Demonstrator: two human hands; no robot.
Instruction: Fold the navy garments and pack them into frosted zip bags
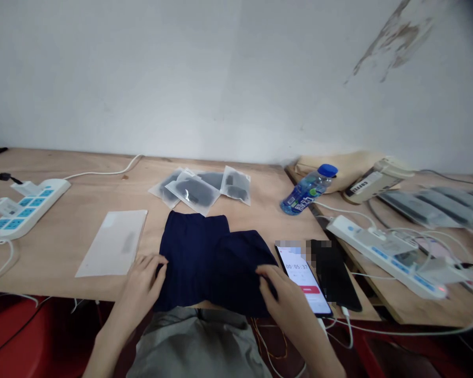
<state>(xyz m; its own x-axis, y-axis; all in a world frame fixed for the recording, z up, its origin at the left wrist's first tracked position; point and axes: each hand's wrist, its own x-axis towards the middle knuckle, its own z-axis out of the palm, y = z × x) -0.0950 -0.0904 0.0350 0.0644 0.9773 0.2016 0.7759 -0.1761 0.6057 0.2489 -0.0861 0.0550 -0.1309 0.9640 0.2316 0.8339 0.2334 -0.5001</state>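
Observation:
A navy blue garment, with two overlapping panels like the legs of shorts, lies flat at the table's front edge before me. My left hand is at its left edge, thumb and fingertips close together on the fabric. At the right edge, my right hand has bent fingers and thumb pinching the cloth, beside a phone. The phone lies face up with a timer on its screen. To the left of the garment rests a flat frosted plastic bag.
Several frosted packets with dark contents lie behind the garment. A blue-capped bottle, a dark phone-like slab and a coffee cup are on the right. Power strips with cables stand at both sides.

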